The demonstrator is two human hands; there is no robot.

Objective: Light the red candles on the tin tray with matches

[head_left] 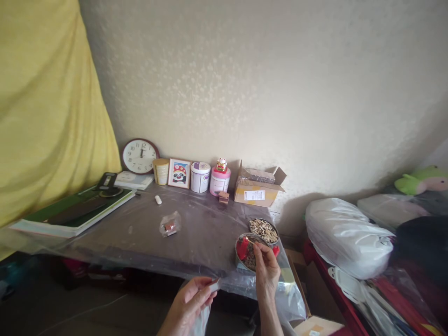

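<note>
My left hand (191,298) is closed on a small pale box (214,284) in front of the table's near edge, with clear plastic hanging below the fingers. My right hand (266,266) pinches a thin stick (250,241) over a round tin (241,263) at the table's right front. Red pieces (242,248) and small dark bits lie in that tin. Just behind it stands a second round tin holding many matchstick-like sticks (263,229). A crumpled clear bag (170,224) with a small reddish item lies mid-table.
Along the wall stand a clock (140,156), a framed panda picture (179,173), two canisters (200,177) and an open carton (257,189). A large green book (77,212) lies at left. White plastic bags (348,235) fill the right side.
</note>
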